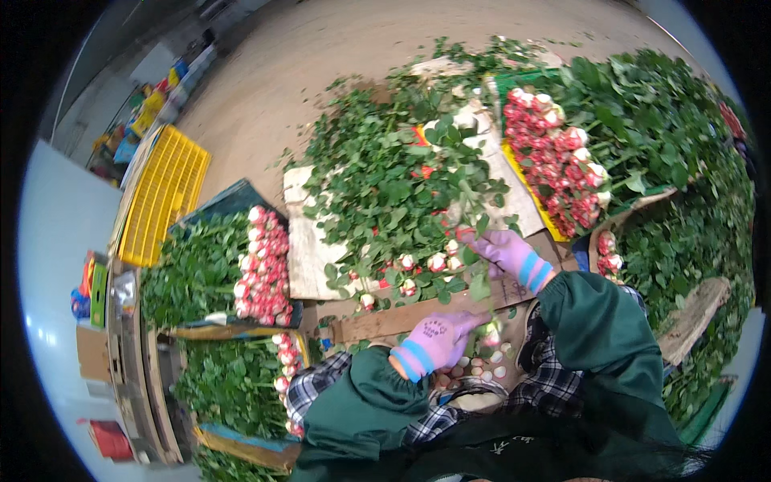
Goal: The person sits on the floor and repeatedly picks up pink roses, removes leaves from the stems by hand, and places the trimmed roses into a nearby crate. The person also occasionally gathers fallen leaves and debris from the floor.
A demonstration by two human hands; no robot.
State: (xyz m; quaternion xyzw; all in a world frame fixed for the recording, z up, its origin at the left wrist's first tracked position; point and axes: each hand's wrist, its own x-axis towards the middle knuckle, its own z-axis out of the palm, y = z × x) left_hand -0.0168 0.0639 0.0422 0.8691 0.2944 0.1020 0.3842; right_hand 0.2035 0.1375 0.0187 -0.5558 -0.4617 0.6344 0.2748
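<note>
A single white-and-pink rose (pixel 491 335) hangs bloom down between my hands, its leafy stem running up and away from me. My right hand (pixel 507 256), in a pink knit glove with blue stripes, is closed around the stem. My left hand (pixel 435 340), gloved alike, has its fingers stretched to the stem just above the bloom; whether they pinch it is hidden. Before me a heap of loose cut roses (pixel 385 187) lies with its stems pointing away and some blooms (pixel 437 261) near me. Fallen petals (pixel 485 369) lie below my hands.
Packed rose bunches lie on both sides: red-and-white blooms (pixel 262 265) at left, more blooms (pixel 551 162) in a crate at right. A wooden board (pixel 373 320) crosses before me. A yellow plastic crate (pixel 164 196) stands at far left. Leaf litter (pixel 464 54) lies beyond the heap.
</note>
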